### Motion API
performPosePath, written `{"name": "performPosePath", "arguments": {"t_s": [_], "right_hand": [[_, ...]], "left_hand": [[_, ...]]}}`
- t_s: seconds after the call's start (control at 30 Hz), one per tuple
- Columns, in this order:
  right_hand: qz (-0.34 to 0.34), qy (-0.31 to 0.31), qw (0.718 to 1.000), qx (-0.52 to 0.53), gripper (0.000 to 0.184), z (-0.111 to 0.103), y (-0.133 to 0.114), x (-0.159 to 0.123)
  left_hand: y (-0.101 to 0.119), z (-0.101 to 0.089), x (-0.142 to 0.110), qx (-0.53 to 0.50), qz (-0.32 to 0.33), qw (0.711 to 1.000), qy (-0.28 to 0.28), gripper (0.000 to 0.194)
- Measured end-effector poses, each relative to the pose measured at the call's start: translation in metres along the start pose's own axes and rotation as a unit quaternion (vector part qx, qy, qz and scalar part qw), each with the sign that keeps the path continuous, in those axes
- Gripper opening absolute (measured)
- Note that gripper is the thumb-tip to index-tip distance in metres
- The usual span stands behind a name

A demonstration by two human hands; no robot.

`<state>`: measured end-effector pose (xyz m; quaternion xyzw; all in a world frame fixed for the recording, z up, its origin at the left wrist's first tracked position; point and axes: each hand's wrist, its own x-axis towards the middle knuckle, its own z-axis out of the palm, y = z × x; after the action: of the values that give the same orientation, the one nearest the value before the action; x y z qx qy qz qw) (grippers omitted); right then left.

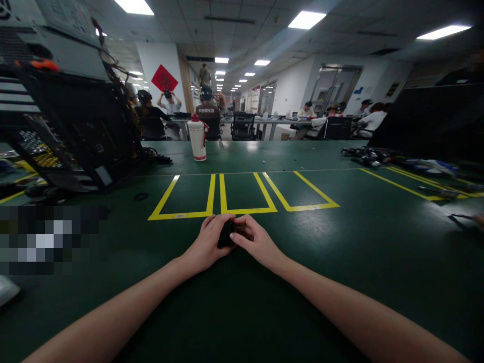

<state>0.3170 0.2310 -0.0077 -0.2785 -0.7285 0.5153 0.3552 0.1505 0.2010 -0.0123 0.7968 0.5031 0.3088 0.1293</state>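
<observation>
Both my hands meet at the middle of a dark green table, just in front of three yellow taped boxes. My left hand and my right hand are closed together around a small black object. The fingers hide most of it, so I cannot make out what it is. It sits low, at or just above the table top.
A white bottle with a red cap stands beyond the boxes. A black open computer case fills the left side. Black parts and cables lie at the right. Another person's fingertip shows at the right edge. People sit at far desks.
</observation>
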Motion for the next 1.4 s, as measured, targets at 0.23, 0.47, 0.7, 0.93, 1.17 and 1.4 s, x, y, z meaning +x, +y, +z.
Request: {"name": "performPosePath", "arguments": {"t_s": [0.23, 0.47, 0.7, 0.93, 1.17, 1.4], "right_hand": [[0.006, 0.004, 1.000, 0.012, 0.022, 0.000, -0.002, -0.001], [0.010, -0.029, 1.000, 0.004, 0.026, -0.001, -0.004, -0.001], [-0.010, -0.046, 0.998, 0.048, 0.025, 0.003, -0.001, 0.002], [0.005, -0.030, 0.999, 0.027, 0.029, 0.002, 0.002, 0.004], [0.006, -0.045, 0.998, 0.035, 0.030, 0.003, 0.002, 0.003], [0.013, -0.048, 0.998, 0.039, 0.024, 0.004, -0.003, 0.001]], "left_hand": [[0.003, -0.004, -0.002, -0.002, -0.011, 1.000, -0.008, 0.056], [0.010, -0.013, -0.008, -0.010, -0.036, 0.999, -0.028, 0.054], [0.000, -0.007, -0.009, 0.006, -0.026, 1.000, -0.001, 0.054], [0.001, -0.010, -0.009, 0.003, -0.020, 1.000, -0.005, 0.055], [0.006, -0.015, -0.010, -0.004, -0.035, 0.999, -0.020, 0.054], [0.005, -0.014, -0.010, -0.004, -0.031, 0.999, -0.023, 0.053]]}}
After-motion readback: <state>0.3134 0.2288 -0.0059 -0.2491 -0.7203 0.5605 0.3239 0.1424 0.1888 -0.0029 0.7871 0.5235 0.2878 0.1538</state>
